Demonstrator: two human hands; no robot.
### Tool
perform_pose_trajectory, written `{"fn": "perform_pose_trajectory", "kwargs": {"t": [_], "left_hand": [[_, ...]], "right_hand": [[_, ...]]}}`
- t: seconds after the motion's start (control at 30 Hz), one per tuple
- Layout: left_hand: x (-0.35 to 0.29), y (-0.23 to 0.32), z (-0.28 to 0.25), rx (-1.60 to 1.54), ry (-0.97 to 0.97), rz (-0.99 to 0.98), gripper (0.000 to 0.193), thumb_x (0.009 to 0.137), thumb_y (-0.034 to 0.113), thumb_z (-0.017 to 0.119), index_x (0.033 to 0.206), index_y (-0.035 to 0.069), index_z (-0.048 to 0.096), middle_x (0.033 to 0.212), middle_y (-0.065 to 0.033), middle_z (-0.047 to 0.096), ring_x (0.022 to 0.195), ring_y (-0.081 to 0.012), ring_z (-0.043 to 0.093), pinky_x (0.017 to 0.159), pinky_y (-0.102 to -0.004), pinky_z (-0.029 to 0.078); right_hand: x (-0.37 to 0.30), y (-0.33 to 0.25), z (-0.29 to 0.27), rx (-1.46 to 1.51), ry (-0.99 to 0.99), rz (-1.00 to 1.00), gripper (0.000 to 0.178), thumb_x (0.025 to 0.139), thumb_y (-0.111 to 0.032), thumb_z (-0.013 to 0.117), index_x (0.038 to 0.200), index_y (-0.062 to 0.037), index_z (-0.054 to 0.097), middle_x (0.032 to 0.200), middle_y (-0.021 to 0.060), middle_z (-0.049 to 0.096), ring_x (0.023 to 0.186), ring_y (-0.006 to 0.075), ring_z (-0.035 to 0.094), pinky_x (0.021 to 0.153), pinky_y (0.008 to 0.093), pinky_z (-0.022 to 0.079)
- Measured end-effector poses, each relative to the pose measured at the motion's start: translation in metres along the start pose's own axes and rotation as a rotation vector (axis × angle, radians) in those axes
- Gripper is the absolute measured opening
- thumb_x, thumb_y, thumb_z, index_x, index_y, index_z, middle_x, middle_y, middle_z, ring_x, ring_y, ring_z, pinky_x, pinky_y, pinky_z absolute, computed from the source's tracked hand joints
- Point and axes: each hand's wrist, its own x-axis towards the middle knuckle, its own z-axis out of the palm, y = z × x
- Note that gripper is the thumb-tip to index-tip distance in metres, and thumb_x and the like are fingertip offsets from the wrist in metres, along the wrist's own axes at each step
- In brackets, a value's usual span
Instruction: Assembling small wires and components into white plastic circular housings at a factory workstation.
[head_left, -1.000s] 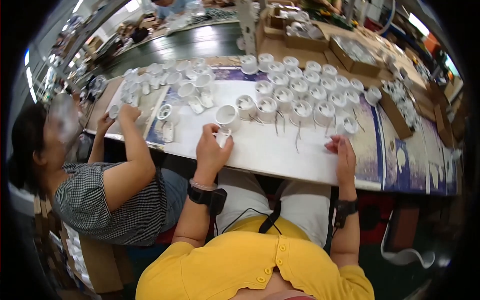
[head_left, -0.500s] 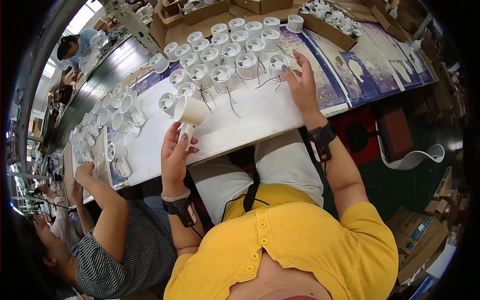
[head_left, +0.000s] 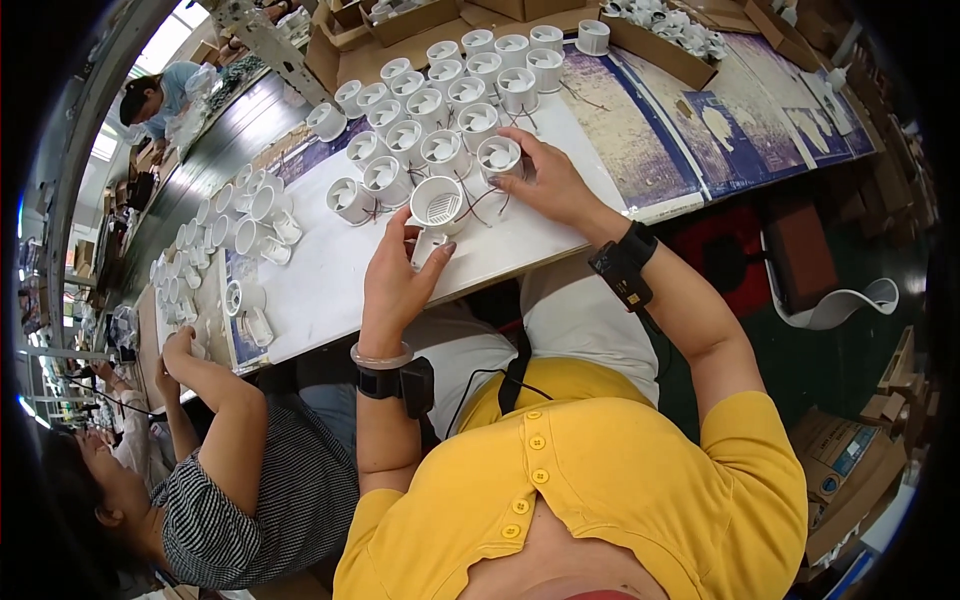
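Observation:
In my left hand (head_left: 392,290) is a white round fan housing (head_left: 438,203) with a short handle, its mouth tipped up so that slots show inside. The fingers and thumb close around the handle. My right hand (head_left: 556,188) grips a white cylindrical fan unit (head_left: 500,157) between thumb and fingers, just right of the housing. Thin dark wires hang from this unit; whether it still touches the table is unclear. Beyond both hands stand several similar fan units (head_left: 441,150) in rows, blades facing up, wires trailing on the white board (head_left: 318,285).
To the left lie several handled white housings (head_left: 262,240). A co-worker in a striped shirt (head_left: 262,490) sits there, hands at the table edge. At the far right stands a cardboard box (head_left: 660,52) of small white parts. A red-brown seat (head_left: 800,255) stands at right.
My left hand has moved right and forward, turning the housing's mouth upward. My right hand has drawn the fan unit from the row's right end leftward and nearer, closing on it.

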Motion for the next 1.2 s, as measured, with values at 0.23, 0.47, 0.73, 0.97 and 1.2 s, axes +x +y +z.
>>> {"fn": "perform_pose_trajectory", "kwargs": {"t": [0.23,0.47,0.73,0.97,1.2], "left_hand": [[0.004,0.004,0.011,0.120,0.053,-0.005,0.065,0.074,0.018,0.074,0.131,0.003,0.046,0.096,-0.0116,0.064,0.086,-0.0215,0.063,0.075,-0.0314,0.050],[-0.007,-0.019,0.015,-0.016,0.205,0.100,0.062,0.072,0.014,0.073,0.128,0.002,0.049,0.092,-0.0097,0.063,0.080,-0.0191,0.061,0.074,-0.0298,0.050],[-0.008,-0.017,0.024,-0.034,0.254,0.143,0.058,0.072,0.013,0.074,0.123,0.000,0.052,0.091,-0.0105,0.063,0.080,-0.0195,0.061,0.074,-0.0296,0.051],[-0.007,-0.018,0.024,-0.025,0.252,0.136,0.058,0.071,0.014,0.075,0.122,-0.001,0.053,0.093,-0.0112,0.063,0.081,-0.0198,0.062,0.073,-0.0295,0.052],[-0.004,-0.014,0.021,-0.013,0.279,0.166,0.057,0.071,0.016,0.074,0.122,0.001,0.053,0.090,-0.0101,0.063,0.080,-0.0208,0.062,0.071,-0.0304,0.052]], "right_hand": [[0.005,0.001,-0.015,0.058,-0.028,-0.136,0.061,0.083,-0.022,0.071,0.135,-0.0053,0.044,0.119,0.0120,0.056,0.104,0.0212,0.055,0.091,0.0306,0.045],[0.088,0.041,-0.088,0.335,0.333,0.198,0.061,0.082,-0.026,0.072,0.130,0.0019,0.046,0.124,0.0135,0.053,0.112,0.0223,0.052,0.096,0.0314,0.043],[0.165,0.123,-0.121,-0.345,0.621,0.452,0.080,0.070,-0.045,0.076,0.131,-0.0020,0.048,0.127,0.0207,0.056,0.121,0.0324,0.050,0.100,0.0376,0.040],[0.179,0.128,-0.109,-0.512,0.519,0.428,0.079,0.069,-0.048,0.075,0.127,-0.0026,0.049,0.119,0.0193,0.059,0.112,0.0325,0.054,0.097,0.0381,0.042],[0.175,0.145,-0.106,0.344,0.443,0.234,0.060,0.081,-0.034,0.070,0.128,-0.0051,0.047,0.117,0.0111,0.057,0.100,0.0166,0.057,0.075,0.0284,0.050]]}}
